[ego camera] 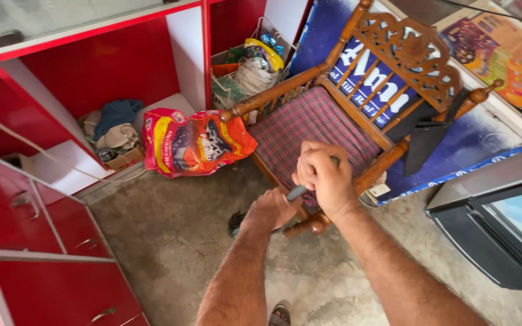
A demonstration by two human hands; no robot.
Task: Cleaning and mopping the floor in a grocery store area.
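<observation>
Fingers of the right hand [323, 176] are curled tight into a fist round the upper end of a grey handle [298, 192], which slants down and to the left. Left hand [275, 208] is closed lower on the same handle, knuckles turned toward the floor. Below and to the left of that hand a dark tuft [235, 223] shows close to the concrete floor [170, 241] (it may be a brush or broom head, but it is too small and shadowed to tell). Both forearms enter from the near edge, bare.

Directly beyond the hands stands a carved wooden armchair [394, 72] with a red and blue checked seat cushion [309, 130]. The hands are over the near front corner of the seat, by the end of the right-side armrest; whether they touch the chair cannot be told.

To the left of the chair, a red and yellow printed plastic sack [194, 142] lies on the floor against a red and white shelf unit [110, 66]. A heap of cloth [116, 124] sits in the lower shelf opening. Farther back, a wire basket stuffed with bags [249, 69] stands in the next compartment.

Red drawers with metal handles [37, 223] occupy the near left. A dark glass-fronted cabinet [502, 235] fills the right edge. A blue printed board [484, 145] leans behind the chair. The toe of a sandal [280, 315] shows at the near edge.
</observation>
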